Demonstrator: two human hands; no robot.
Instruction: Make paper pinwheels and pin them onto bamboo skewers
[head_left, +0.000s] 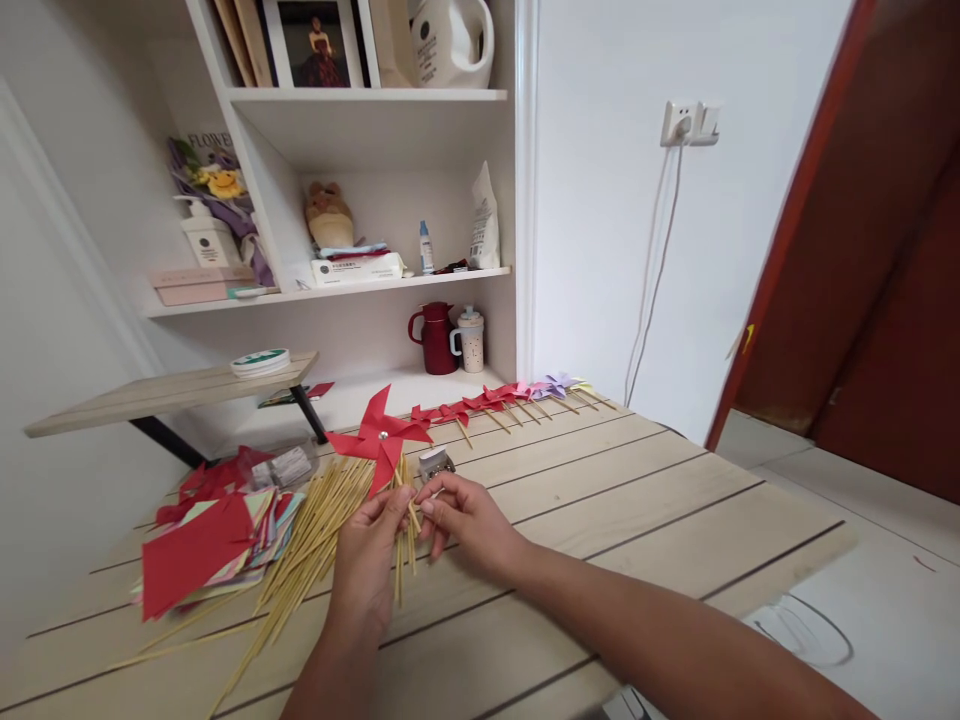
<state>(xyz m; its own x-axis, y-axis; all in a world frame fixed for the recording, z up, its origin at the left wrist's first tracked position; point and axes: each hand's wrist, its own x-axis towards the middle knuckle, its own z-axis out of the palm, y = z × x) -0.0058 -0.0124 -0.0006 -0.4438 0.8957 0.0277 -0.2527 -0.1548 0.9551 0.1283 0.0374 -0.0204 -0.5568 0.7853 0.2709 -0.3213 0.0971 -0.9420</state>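
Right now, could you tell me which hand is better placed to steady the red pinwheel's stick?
Probably the left hand: its grip pinches the stick just under the red pinwheel, while the right hand only touches it from the side.

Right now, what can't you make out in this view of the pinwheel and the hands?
Head view only:
- Pinwheel stick: hidden behind the left hand, so the grip is unclear.
- What the right hand pinches: too small.
- Small metal thing: partly behind the pinwheel, unidentifiable.
- Far row of pinwheels: too small to count.
- Shelf top: cut off by the edge.
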